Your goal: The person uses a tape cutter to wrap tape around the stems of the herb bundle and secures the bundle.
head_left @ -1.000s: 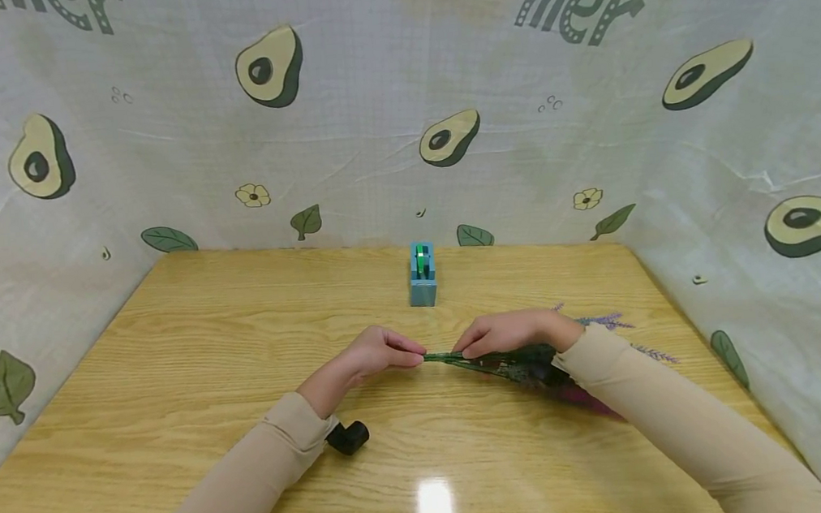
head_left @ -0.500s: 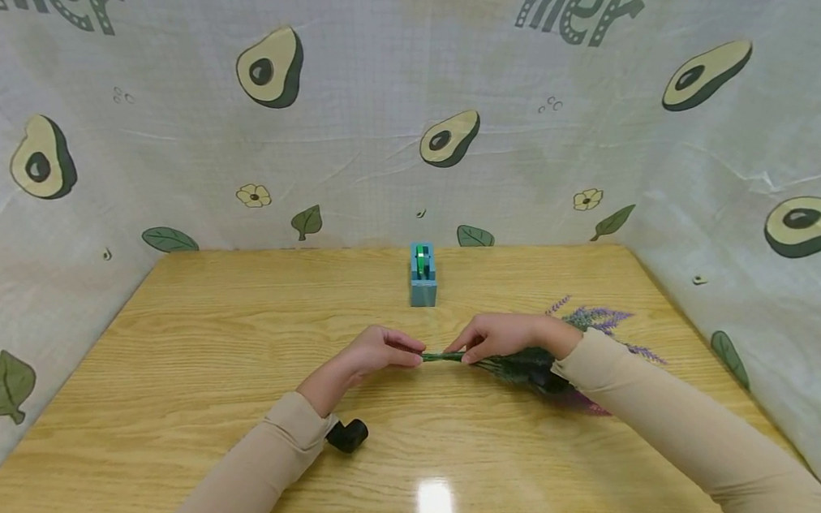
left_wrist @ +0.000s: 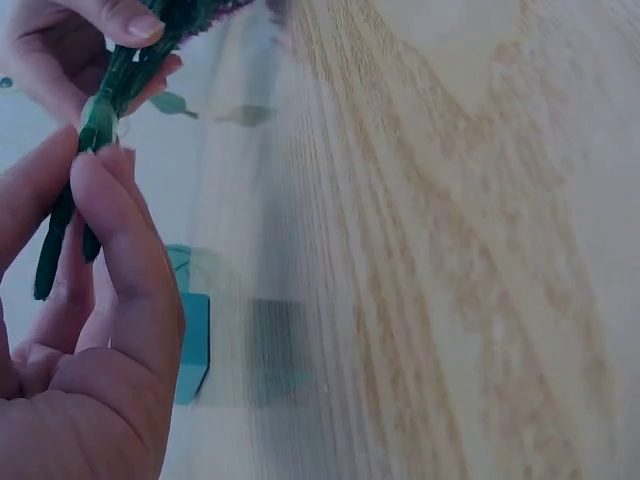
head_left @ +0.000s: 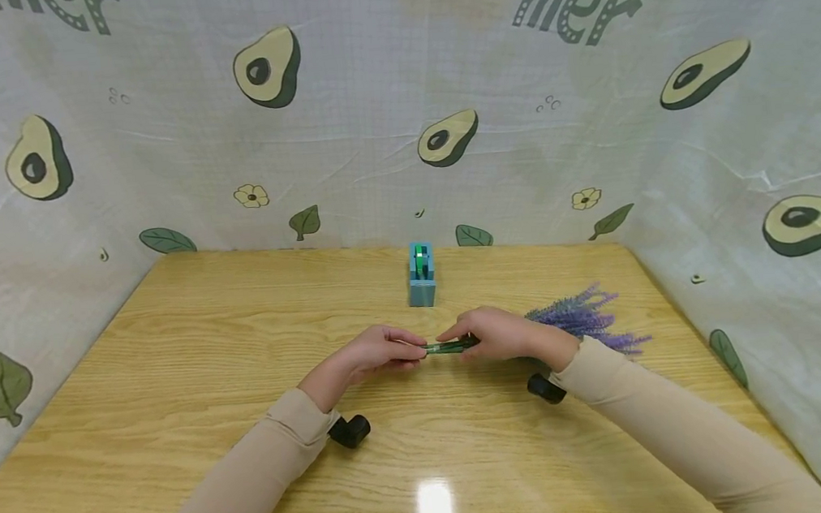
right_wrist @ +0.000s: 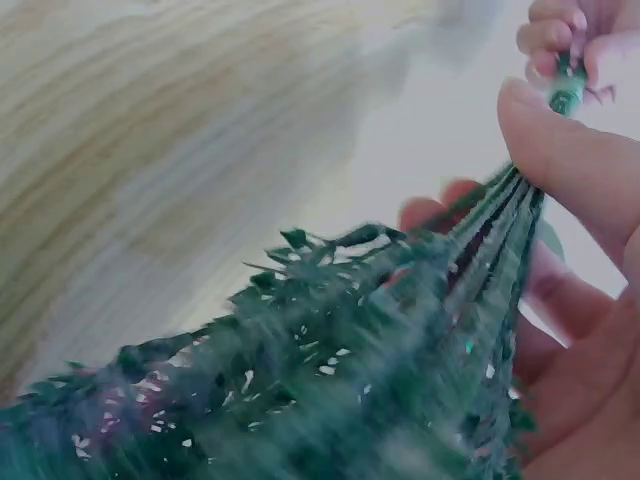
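A bunch of lavender (head_left: 580, 319) with purple flower heads and green stems is held between both hands over the table. My left hand (head_left: 382, 349) pinches the stem ends between thumb and fingers. Around the stems, by those fingertips, is a pale green, shiny band (left_wrist: 98, 122) that looks like tape. My right hand (head_left: 501, 334) grips the stems just to the right of the band, its thumb lying along them in the right wrist view. Green leafy stems (right_wrist: 330, 350) fan out beyond the right palm, partly blurred. The right forearm hides part of the bunch in the head view.
Behind the hands, a blue tape dispenser (head_left: 422, 276) with a green roll stands on the wooden table (head_left: 239, 304). Black wrist cameras (head_left: 350, 431) hang below the wrists. Printed cloth (head_left: 352, 90) encloses the back and sides.
The bunch has turned about its stems: magenta flowers that showed below the right forearm are out of sight, and purple ones show above it. The right hand has rolled, baring its wrist camera.
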{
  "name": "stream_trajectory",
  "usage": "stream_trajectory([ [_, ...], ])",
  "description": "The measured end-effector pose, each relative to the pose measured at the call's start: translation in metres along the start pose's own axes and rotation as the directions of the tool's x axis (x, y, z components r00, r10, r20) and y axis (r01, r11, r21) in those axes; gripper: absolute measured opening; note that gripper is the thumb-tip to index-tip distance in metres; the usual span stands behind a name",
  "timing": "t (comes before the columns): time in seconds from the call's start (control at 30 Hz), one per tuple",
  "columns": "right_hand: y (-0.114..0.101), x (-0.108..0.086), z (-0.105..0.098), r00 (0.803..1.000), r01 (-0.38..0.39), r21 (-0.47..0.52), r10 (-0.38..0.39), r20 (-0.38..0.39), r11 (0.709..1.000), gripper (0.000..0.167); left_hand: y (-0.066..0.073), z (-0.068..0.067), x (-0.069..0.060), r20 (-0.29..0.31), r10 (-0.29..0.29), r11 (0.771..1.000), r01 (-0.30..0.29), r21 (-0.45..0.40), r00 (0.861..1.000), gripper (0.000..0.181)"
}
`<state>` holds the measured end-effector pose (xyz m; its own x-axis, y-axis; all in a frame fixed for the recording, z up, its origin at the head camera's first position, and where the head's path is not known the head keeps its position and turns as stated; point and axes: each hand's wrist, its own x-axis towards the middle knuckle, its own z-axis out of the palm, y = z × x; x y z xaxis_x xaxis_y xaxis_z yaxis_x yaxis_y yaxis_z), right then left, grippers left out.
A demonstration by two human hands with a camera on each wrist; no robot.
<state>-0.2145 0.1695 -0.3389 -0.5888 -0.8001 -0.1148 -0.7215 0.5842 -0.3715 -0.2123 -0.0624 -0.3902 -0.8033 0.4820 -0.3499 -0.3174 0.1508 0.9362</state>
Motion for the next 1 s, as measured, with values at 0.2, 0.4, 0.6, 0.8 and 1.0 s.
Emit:
stream_trajectory([
  [0.2, 0.0018, 0.0027, 0.0066, 0.999, -0.029, -0.033, 0.028, -0.038, 0.999, 0.029, 0.0005, 0.0000, 0.0009, -0.025, 0.055, 0.998, -0.055, 0.026, 0.998, 0.027],
  [0.4, 0.0072, 0.0024, 0.0064, 1.000, 0.011, 0.066, -0.011, -0.008, 0.998, 0.029, 0.0020, -0.0007, 0.0023, -0.042, 0.070, 0.997, -0.070, 0.016, 0.997, 0.026],
  [0.6, 0.0069, 0.0011, 0.0044, 0.998, 0.024, -0.073, -0.028, -0.048, 0.997, 0.033, 0.0026, -0.0045, 0.0039, -0.027, 0.034, 0.999, -0.035, -0.039, 0.999, 0.029],
  [0.8, 0.0056, 0.0017, 0.0068, 1.000, 0.014, -0.097, -0.016, -0.027, 0.995, 0.029, 0.0035, -0.0033, 0.0026, -0.047, 0.026, 0.999, -0.028, -0.027, 0.999, 0.028],
  [1.0, 0.0049, 0.0030, 0.0047, 0.998, -0.051, 0.010, 0.050, 0.027, 0.999, 0.028, 0.0014, -0.0037, 0.0040, -0.071, 0.056, 0.998, -0.058, -0.031, 0.996, 0.028],
])
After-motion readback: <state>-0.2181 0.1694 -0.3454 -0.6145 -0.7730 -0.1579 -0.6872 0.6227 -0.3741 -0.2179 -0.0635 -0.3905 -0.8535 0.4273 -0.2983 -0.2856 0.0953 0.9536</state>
